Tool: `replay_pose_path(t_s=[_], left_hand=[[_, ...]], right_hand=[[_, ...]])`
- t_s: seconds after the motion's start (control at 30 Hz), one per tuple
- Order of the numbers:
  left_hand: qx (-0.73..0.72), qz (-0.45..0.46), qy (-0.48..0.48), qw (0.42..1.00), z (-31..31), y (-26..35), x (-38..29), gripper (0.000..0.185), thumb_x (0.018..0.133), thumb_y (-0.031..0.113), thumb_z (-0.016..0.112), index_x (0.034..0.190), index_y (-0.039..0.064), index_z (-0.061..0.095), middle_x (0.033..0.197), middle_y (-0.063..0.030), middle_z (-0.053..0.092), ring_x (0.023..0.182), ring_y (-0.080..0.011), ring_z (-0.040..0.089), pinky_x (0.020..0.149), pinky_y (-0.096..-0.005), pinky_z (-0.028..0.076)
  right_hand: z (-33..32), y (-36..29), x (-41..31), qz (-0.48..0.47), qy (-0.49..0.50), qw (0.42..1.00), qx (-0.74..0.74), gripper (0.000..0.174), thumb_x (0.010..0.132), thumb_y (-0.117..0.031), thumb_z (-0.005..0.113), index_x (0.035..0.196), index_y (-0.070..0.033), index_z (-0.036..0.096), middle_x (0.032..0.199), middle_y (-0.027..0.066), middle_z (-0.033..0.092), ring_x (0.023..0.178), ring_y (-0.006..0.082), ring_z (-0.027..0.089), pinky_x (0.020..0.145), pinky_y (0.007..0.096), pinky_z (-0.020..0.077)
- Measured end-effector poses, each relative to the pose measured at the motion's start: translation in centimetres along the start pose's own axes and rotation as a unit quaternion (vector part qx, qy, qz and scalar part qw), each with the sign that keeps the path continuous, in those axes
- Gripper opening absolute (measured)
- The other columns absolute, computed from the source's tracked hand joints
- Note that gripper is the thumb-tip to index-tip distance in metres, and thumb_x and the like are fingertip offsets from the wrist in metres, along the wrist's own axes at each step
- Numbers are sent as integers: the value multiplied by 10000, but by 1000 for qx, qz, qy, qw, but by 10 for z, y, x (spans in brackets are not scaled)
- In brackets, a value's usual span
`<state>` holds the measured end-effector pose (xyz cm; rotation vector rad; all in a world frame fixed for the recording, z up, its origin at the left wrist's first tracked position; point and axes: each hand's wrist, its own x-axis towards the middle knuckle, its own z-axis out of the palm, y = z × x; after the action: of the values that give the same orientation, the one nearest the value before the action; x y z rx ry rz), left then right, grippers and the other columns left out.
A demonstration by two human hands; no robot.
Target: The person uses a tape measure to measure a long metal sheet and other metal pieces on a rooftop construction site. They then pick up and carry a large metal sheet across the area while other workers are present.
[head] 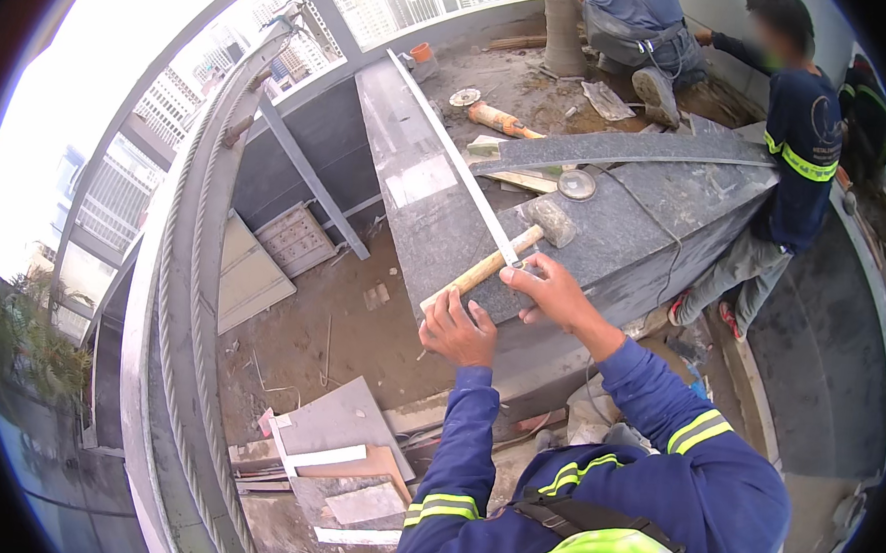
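My right hand point(551, 288) pinches the near end of a long white straight bar point(457, 157), which runs away from me across a speckled grey stone slab point(445, 235). Near the slab's corner, my left hand point(459, 328) touches the handle end of a mallet point(555, 222), its fingers bent against the stone edge. The mallet lies on the slab, its wooden handle crossing close to the bar's near end and its dusty head pointing away to the right. A round clear-topped disc point(576, 185) rests beyond the mallet head.
A curved stone strip point(630, 150) lies across the slab. Behind it are an orange angle grinder point(504, 120) and a cutting disc point(465, 97). A cable point(646, 204) crosses the stone. One person stands at the right, another kneels behind. Boards point(345, 425) lie below left, beside a roped beam point(190, 226).
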<state>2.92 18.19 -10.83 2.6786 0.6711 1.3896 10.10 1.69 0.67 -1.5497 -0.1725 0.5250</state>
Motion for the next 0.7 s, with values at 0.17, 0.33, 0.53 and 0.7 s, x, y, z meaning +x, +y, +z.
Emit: replay_pose_path(t_s=[0.17,0.33,0.53,0.7], left_hand=[[-14,-4,0,1000,-1,1,2,480,839,242,728,1294,125,630,1329,-67,627,1302,-303,536,1089,-547,340],[-18,-11,-5,1000,-3,3,4,444,872,238,708,1292,120,630,1327,-65,631,1298,-301,545,1086,-542,335],[-9,-14,-3,1000,4,1,4,393,914,274,673,1278,129,639,1299,-57,643,1262,-285,572,1064,-523,335],[-12,-3,20,1000,12,-5,2,324,924,278,647,1222,152,662,1253,-34,666,1195,-256,611,1069,-493,317]], right_hand=[[8,-3,26,-5,7,1000,-3,870,850,-547,810,1299,149,545,1014,196,662,676,175,701,518,266,563],[6,7,38,-13,24,998,-54,886,853,-541,811,1315,163,534,1043,226,668,699,187,710,514,280,567],[3,10,40,5,29,998,-64,862,850,-550,819,1301,131,542,931,195,691,635,180,706,513,290,552],[15,-4,42,19,36,986,-161,756,839,-553,831,1212,56,582,744,116,680,555,177,682,521,303,513]])
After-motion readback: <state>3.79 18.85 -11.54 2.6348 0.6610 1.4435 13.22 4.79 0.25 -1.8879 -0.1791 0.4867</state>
